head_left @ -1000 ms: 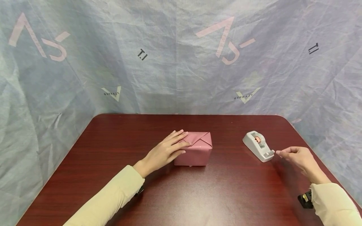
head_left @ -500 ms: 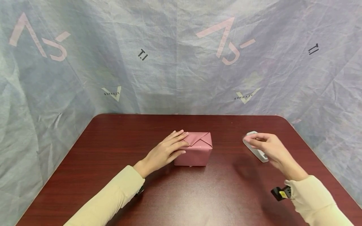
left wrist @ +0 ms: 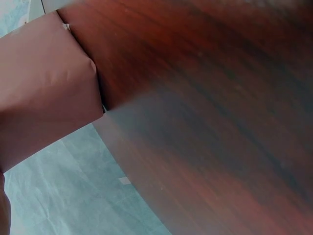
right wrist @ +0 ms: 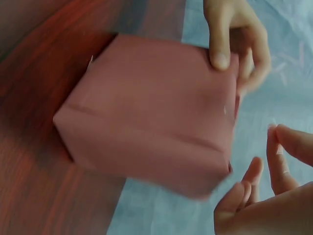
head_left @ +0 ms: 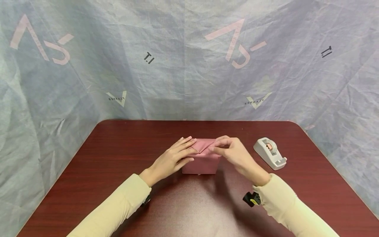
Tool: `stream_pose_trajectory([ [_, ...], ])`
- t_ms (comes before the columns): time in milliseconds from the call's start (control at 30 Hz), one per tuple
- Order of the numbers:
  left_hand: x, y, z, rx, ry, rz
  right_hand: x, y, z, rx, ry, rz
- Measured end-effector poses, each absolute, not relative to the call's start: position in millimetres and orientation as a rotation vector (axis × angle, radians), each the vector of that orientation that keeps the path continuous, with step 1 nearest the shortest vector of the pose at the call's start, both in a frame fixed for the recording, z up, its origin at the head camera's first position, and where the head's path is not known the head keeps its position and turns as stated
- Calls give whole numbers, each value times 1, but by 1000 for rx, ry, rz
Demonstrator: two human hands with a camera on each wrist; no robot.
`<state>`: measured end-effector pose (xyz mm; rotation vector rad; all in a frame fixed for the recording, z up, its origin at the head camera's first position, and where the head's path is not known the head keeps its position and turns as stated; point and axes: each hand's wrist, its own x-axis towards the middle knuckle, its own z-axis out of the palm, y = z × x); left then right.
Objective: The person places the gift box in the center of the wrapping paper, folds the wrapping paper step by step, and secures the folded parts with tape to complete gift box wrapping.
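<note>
A box wrapped in pink paper (head_left: 199,164) stands on the table, its folded paper flap on top. My left hand (head_left: 170,161) rests on the top's left part with fairly straight fingers; in the right wrist view its thumb lies at the box edge. My right hand (head_left: 235,154) is over the top's right side, thumb and index finger together. Between those fingertips in the right wrist view shows a small clear piece of tape (right wrist: 273,120), hard to make out. The left wrist view has the box (left wrist: 49,83) at its left, with the left hand mostly out of frame.
A white tape dispenser (head_left: 270,154) with an orange-cored roll stands right of the box. The dark red wooden table (head_left: 133,138) ends at a grey-blue cloth backdrop (head_left: 165,92) on the far side and both flanks.
From the dispenser's cutting end, my right hand has moved left to the top of the box, fingertips still pinched. My left hand has stayed on the box.
</note>
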<state>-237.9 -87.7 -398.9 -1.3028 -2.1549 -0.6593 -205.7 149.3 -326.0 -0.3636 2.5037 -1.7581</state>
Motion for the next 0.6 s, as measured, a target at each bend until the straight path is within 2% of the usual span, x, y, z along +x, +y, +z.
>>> stream_pose_trajectory([
  [600, -237, -88, -398, -1315, -2152, -665, -209, 123, -333, -246, 2560, -1707],
])
